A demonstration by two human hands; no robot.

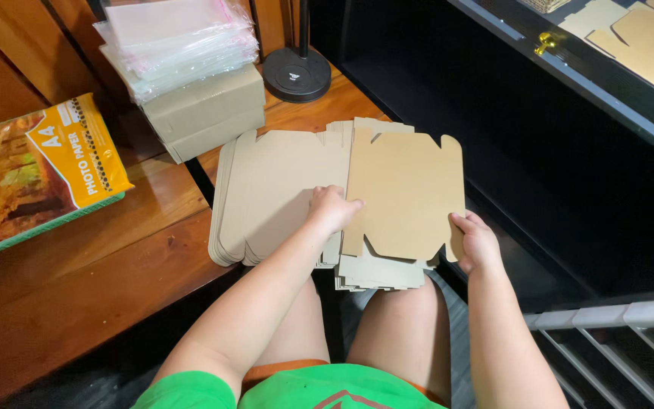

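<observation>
Far off to the left of the fingers lies a packet of photo paper (35, 178) on the wooden table (77, 280). Up above the fingers sits a pile of clear plastic bags (179, 42) on a plain box (206, 110). Beside it stands a round black base (295, 73), maybe a lamp's.

A reddish wooden table (77, 273) fills the left. A black round stand base (295, 73) rests behind; dark shelving (539, 151) stands right.
</observation>
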